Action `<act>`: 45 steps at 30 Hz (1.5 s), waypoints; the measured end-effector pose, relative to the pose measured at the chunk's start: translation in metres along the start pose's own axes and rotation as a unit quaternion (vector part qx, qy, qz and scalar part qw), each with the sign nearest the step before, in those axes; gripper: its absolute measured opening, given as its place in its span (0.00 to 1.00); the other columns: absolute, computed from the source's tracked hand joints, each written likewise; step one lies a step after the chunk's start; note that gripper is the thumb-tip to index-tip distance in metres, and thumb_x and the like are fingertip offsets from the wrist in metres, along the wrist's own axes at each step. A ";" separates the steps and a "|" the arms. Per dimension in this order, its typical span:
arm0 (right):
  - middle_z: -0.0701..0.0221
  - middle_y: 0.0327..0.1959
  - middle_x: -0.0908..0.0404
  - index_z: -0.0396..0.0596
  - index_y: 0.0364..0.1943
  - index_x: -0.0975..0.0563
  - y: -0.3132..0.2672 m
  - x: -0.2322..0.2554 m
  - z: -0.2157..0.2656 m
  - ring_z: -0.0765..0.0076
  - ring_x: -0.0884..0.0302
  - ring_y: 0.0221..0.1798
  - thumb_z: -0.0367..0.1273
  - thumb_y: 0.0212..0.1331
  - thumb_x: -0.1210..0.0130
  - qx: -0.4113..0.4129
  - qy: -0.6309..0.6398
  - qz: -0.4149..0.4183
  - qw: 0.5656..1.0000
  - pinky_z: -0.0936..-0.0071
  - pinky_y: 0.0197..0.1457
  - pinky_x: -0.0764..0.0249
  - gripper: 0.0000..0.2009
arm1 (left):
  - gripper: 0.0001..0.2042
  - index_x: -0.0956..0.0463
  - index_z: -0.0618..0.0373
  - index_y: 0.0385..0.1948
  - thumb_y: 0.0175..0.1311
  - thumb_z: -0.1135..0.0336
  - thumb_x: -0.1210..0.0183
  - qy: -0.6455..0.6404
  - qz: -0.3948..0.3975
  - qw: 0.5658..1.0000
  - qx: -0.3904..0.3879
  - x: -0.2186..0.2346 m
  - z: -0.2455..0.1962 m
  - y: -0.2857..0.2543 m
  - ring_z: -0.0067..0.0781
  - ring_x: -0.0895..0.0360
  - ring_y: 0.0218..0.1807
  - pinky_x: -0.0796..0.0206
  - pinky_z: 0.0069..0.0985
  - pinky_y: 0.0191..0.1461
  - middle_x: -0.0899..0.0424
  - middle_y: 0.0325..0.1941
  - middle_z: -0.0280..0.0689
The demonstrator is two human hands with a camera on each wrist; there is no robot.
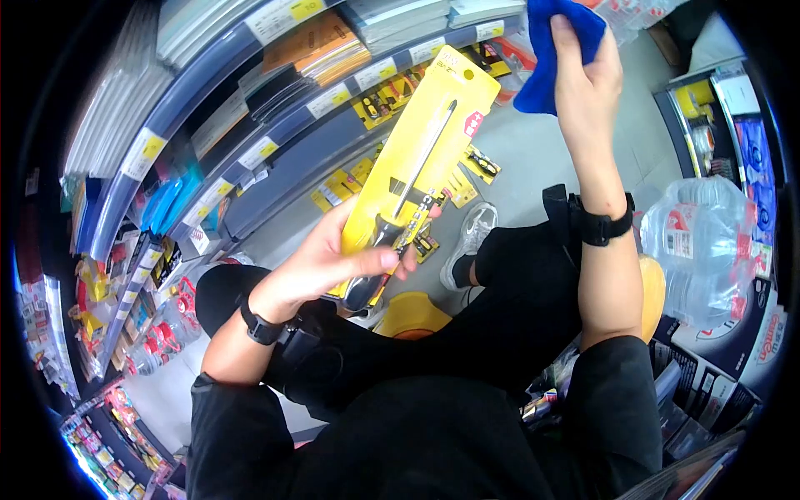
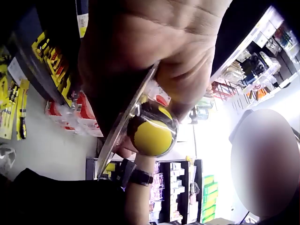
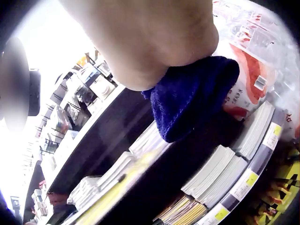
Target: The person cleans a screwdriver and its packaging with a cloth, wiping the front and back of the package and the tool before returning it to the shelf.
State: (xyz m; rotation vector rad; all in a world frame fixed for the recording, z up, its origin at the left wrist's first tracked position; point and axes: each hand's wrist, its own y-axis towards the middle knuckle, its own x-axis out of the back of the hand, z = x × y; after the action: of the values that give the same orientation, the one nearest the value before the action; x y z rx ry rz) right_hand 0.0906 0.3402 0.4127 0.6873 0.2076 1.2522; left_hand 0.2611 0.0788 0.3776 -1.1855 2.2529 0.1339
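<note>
My left hand (image 1: 321, 258) grips a screwdriver in yellow carded packaging (image 1: 412, 142) by its lower end, the thumb lying across the black handle. The card tilts up and to the right in the head view, its hang hole at the top. In the left wrist view the handle's round yellow end (image 2: 152, 138) bulges under clear plastic. Raised at the upper right, my right hand (image 1: 590, 83) holds a blue cloth (image 1: 540, 75) bunched between thumb and fingers. The cloth (image 3: 187, 98) hangs below the hand in the right wrist view.
Shelves with paper stacks (image 1: 379, 17) and price tags curve along the left and front. Several yellow carded tools (image 1: 337, 190) lie on the grey floor (image 1: 525, 158). Wrapped large bottles (image 1: 698, 250) stand at right. A yellow stool (image 1: 408, 315) shows between the legs.
</note>
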 end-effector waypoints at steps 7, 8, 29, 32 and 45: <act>0.58 0.52 0.26 0.44 0.59 0.23 -0.053 -0.026 0.011 0.49 0.22 0.56 0.42 0.75 0.46 0.090 -0.101 0.223 0.965 0.59 0.61 0.26 0.18 | 0.37 0.46 0.52 0.79 0.79 0.34 0.63 -0.168 -0.067 0.983 0.039 0.010 0.015 0.008 0.34 0.21 0.54 0.22 0.22 0.54 0.30 0.74 0.50; 0.58 0.52 0.26 0.44 0.59 0.24 -0.059 -0.030 0.014 0.48 0.23 0.56 0.40 0.75 0.46 0.089 -0.117 0.246 0.958 0.59 0.61 0.27 0.17 | 0.36 0.43 0.53 0.78 0.80 0.35 0.64 -0.188 -0.077 0.978 0.041 0.010 0.017 0.006 0.33 0.19 0.53 0.21 0.24 0.54 0.26 0.69 0.49; 0.68 0.46 0.26 0.47 0.48 0.21 -0.141 -0.045 0.096 0.58 0.24 0.46 0.30 0.47 0.31 0.196 0.044 0.576 0.792 0.65 0.45 0.23 0.21 | 0.35 0.32 0.60 0.69 0.78 0.36 0.55 -0.213 -0.182 0.958 -0.055 0.049 0.017 0.006 0.26 0.18 0.50 0.22 0.23 0.57 0.18 0.61 0.37; 0.67 0.41 0.25 0.46 0.44 0.21 -0.147 -0.038 0.084 0.59 0.20 0.41 0.33 0.52 0.32 0.180 0.114 0.637 0.741 0.63 0.38 0.22 0.16 | 0.29 0.32 0.60 0.70 0.80 0.45 0.52 -0.154 -0.187 0.968 -0.068 0.040 0.001 0.007 0.24 0.18 0.48 0.19 0.23 0.52 0.17 0.57 0.38; 0.66 0.46 0.16 0.38 0.61 0.25 -0.037 0.002 0.019 0.75 0.19 0.47 0.44 0.73 0.41 -0.269 0.047 0.513 0.814 0.74 0.50 0.21 0.24 | 0.25 0.28 0.63 0.61 0.75 0.50 0.47 -0.265 -0.216 0.939 -0.015 0.045 0.010 0.006 0.27 0.25 0.45 0.30 0.24 0.44 0.21 0.54 0.38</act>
State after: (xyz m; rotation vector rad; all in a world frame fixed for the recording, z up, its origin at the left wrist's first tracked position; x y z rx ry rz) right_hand 0.1305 0.3300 0.4068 0.1931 -0.5150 2.2594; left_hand 0.2417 0.0531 0.3439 -1.4294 1.4967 0.2778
